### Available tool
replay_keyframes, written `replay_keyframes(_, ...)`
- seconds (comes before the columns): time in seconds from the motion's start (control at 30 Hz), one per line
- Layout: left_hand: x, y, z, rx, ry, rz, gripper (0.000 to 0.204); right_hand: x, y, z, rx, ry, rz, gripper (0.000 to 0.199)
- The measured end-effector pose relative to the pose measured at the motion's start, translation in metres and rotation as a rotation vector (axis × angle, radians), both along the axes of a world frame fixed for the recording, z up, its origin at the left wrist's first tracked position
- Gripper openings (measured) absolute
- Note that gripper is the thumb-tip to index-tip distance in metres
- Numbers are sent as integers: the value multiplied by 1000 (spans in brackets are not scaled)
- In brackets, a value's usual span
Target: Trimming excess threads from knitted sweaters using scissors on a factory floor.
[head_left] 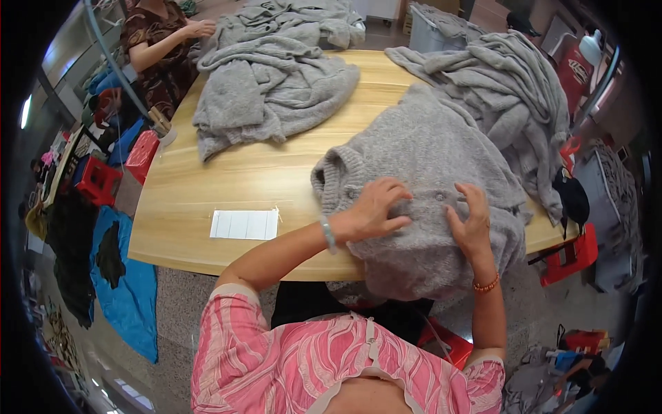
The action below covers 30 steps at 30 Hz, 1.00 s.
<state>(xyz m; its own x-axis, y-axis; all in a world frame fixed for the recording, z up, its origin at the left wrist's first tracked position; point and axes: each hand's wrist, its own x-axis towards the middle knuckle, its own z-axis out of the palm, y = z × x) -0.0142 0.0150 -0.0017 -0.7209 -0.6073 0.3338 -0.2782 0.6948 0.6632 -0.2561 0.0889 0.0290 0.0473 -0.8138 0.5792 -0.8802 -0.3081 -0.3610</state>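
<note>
1. Nearest is my pink patterned top, its short sleeves ending above my bare forearms.
2. My left hand, with a pale bangle at the wrist, lies over the grey knit garment; the grip is unclenched, thumb and fingers spread apart.
3. My right hand, with a beaded bracelet at the wrist, is across a small button from it; this grip is loose too, thumb away from forefinger. How firmly either hand presses, I cannot tell.
4. The garment lies on the near right part of the wood-topped table, its lower part hanging over the near edge, a ribbed opening toward my left.
5. Just beyond my left forearm, a white card strip lies flat.
6. Farther on, one heap of grey knits sits at right and another heap at left.
7. At the far left, a co-worker's hand is beside more grey knitwear.
8. Past the table, a grey bin holds grey cloth.
</note>
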Motion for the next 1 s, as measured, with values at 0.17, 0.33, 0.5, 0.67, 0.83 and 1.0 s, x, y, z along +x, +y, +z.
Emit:
replay_keyframes(0.17, 26, 40, -4, -197, -291, 210, 93, -13, 17, -5, 181, 38, -22, 56)
replay_keyframes(0.33, 10, 52, -31, -237, -355, 241, 91, -13, 16, -63, 260, -19, -226, 62)
replay_keyframes(0.5, 37, -17, -44, -467, -548, 431, 81, 23, 8, -48, 367, -104, -28, 59)
replay_keyframes(0.67, 99, -64, -53, -340, -337, 708, 83, 8, -25, 13, 740, -513, 497, 50)
replay_keyframes(0.83, 98, 57, -18, 932, 431, 663, 89, -57, -110, 40, 189, -104, 282, 51)
replay_keyframes(1.0, 62, 112, -10, 1498, 360, 362, 85, -109, -256, 22, 381, -164, 225, 65)
